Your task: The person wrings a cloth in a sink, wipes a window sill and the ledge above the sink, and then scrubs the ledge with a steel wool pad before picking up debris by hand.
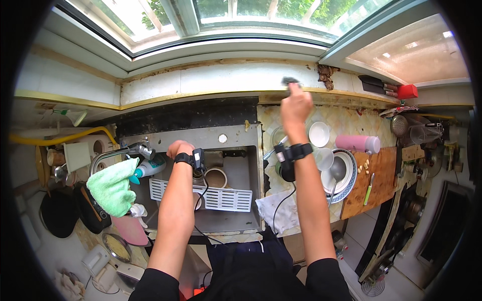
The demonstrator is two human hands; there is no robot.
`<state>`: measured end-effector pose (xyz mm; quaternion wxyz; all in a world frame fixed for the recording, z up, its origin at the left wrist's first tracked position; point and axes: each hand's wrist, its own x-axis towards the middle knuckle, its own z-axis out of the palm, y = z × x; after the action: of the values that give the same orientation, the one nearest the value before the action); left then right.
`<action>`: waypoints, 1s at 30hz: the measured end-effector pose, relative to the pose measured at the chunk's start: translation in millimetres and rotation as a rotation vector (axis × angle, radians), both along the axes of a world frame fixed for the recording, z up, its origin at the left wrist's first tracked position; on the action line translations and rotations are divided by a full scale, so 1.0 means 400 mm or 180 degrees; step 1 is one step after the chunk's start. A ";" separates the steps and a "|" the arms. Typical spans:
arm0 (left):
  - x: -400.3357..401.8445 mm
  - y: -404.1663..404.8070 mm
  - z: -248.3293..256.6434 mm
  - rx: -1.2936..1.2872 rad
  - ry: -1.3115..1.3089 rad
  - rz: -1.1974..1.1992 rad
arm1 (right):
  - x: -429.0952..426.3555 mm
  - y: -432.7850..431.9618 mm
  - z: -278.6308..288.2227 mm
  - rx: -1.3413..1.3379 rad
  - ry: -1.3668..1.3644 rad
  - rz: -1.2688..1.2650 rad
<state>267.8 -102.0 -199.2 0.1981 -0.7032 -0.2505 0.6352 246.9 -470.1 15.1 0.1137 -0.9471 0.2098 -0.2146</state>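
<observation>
My right hand (297,107) reaches out to the white tiled window ledge (226,79), its fingers around a dark, blurred scrubbing pad (290,81), perhaps steel wool. Over the back left of the grey sink (241,131) is my left hand (180,148). Its fingers curl away from me, and whether they hold anything is hidden. Close by on its left are the metal faucet (145,150) and a detergent bottle (152,165) with a teal cap. A cleaver (216,158) and a round bowl (215,177) sit in the sink, behind a white slotted rack (228,199).
A green towel (113,188) drapes over the faucet. Right of the sink are a white bowl (319,134), a pink bottle (356,143), stacked plates (352,180) with a ladle (338,169), and a cutting board (380,188) carrying a green-handled knife (369,190) and garlic cloves.
</observation>
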 end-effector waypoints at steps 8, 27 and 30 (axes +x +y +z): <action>0.004 -0.013 -0.026 -0.0035 0.0300 -0.0327 | 0.047 0.061 0.010 -0.0418 -0.0221 0.0422; 0.013 -0.018 0.004 0.0204 0.0355 0.0191 | 0.150 0.003 0.000 -0.0027 -0.0339 0.0479; 0.012 -0.005 -0.001 -0.0147 0.0436 -0.0306 | 0.154 0.165 0.006 0.0746 -0.0141 0.1127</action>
<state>272.4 -104.0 -199.5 0.2288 -0.6737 -0.1876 0.6772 308.4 -403.9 17.3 0.2636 -0.9445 0.0611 -0.1861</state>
